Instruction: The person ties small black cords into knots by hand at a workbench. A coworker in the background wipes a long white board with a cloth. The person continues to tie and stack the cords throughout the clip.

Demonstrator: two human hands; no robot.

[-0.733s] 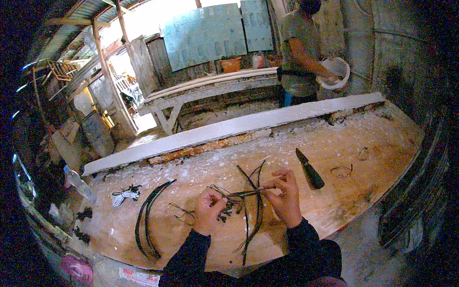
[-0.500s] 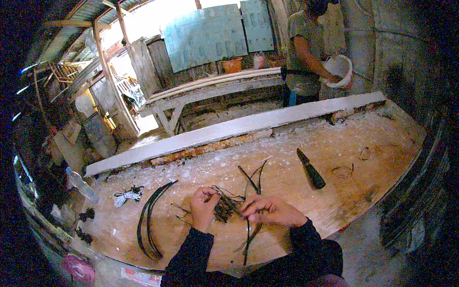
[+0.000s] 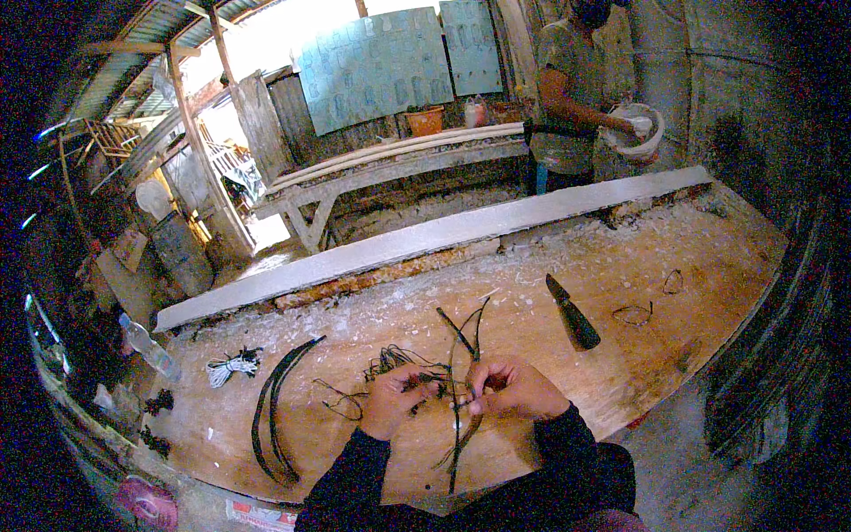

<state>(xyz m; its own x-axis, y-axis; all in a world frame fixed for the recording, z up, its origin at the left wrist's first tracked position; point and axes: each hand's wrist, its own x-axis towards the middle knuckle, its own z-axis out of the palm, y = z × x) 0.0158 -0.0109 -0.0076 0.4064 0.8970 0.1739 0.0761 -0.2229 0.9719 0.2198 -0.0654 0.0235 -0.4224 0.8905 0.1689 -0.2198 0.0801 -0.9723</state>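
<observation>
My left hand is closed around a tangled bundle of thin dark cords, which loops out above the fingers. Close beside it, my right hand is pinched, its fingertips near a dark strand; what lies in the pinch is too small to make out. Under and between the hands, long dark strips lie crossed on the wooden tabletop. A loose thin loop trails left of my left hand. Further left are curved black strips. A dark-handled knife lies beyond my right hand.
A small bundle of white cord and a clear plastic bottle are at the left. A long pale board edges the table's far side. Thin wire loops lie right. Behind, a person holds a white bucket.
My left hand has turned over and moved right, the cord bundle now partly beneath it. My right hand has shifted slightly right, its fingers drawn into a pinch.
</observation>
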